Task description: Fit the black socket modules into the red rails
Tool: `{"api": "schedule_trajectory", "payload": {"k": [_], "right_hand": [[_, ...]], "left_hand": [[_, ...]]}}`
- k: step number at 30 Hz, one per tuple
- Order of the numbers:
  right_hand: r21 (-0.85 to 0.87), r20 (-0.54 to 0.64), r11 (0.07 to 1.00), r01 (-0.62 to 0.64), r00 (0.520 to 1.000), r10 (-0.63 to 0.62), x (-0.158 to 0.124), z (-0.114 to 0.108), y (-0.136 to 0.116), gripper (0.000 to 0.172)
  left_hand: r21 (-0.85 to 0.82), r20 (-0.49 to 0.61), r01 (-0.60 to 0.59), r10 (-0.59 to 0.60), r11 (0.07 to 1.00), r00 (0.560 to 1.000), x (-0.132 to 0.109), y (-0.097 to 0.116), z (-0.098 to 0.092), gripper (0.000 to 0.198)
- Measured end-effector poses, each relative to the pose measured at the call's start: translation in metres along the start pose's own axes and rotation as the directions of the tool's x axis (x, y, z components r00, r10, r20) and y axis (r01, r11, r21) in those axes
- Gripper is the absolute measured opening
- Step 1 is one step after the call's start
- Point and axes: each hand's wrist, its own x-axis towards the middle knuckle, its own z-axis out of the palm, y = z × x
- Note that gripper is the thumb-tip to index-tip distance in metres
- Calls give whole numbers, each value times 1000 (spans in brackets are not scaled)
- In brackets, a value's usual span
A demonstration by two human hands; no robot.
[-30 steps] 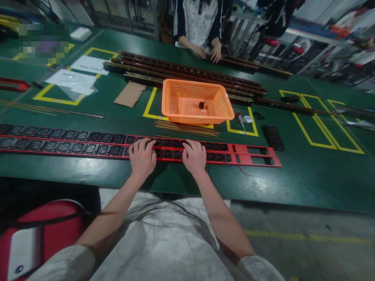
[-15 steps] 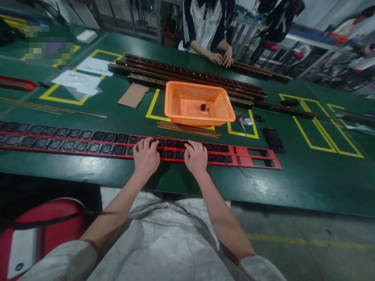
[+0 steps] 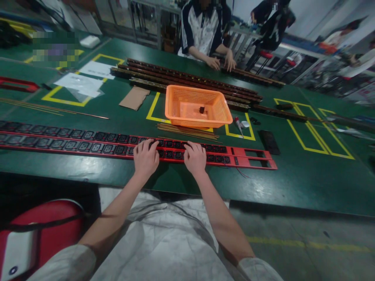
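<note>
Two long red socket strips [image 3: 252, 162] lie side by side in front of me, lined with black power sockets [image 3: 96, 147]. My left hand [image 3: 145, 158] rests palm down across both strips, fingers slightly bent and apart over the sockets. A short way to its right, my right hand [image 3: 195, 158] lies over the same strips in a similar pose, its index finger reaching left to a socket on the far strip. Several sockets show between the hands. What is under my palms is hidden. Thin wires [image 3: 242, 173] stick out near the strips' right end.
An orange basket [image 3: 197, 121] holding a small black part stands beyond the strips, with thin rods [image 3: 187, 132] before it. Behind lie long dark rails [image 3: 187, 80], where a co-worker's hands [image 3: 221, 62] are busy. Cardboard [image 3: 134, 97] and a black case [image 3: 268, 142] lie nearby.
The camera view has shifted slightly. My hands stay in nearly the same place on the strips. The co-worker's hands across the table have moved a little apart.
</note>
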Motion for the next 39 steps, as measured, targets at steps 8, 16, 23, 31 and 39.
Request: {"api": "schedule_trajectory", "payload": {"k": [8, 16, 23, 31, 39], "right_hand": [[-26, -13, 999, 27, 1000, -28, 0, -1, -1, 33], [-12, -3, 1000, 12, 1000, -12, -1, -2, -2, 33], [1, 6, 1000, 1, 1000, -1, -1, -1, -1, 32], [-4, 3, 1000, 1, 1000, -1, 0, -2, -1, 30], [-17, 27, 1000, -10, 1000, 10, 1, -3, -3, 30]], "left_hand": [[-13, 121, -100, 101, 995, 987, 7, -23, -11, 43], [-58, 124, -118, 125, 991, 984, 12, -39, -15, 41], [-41, 37, -101, 102, 994, 994, 5, -48, -10, 38], [-38, 30, -73, 74, 997, 997, 7, -45, -9, 38], [-37, 21, -41, 42, 998, 999, 7, -44, -9, 39]]}}
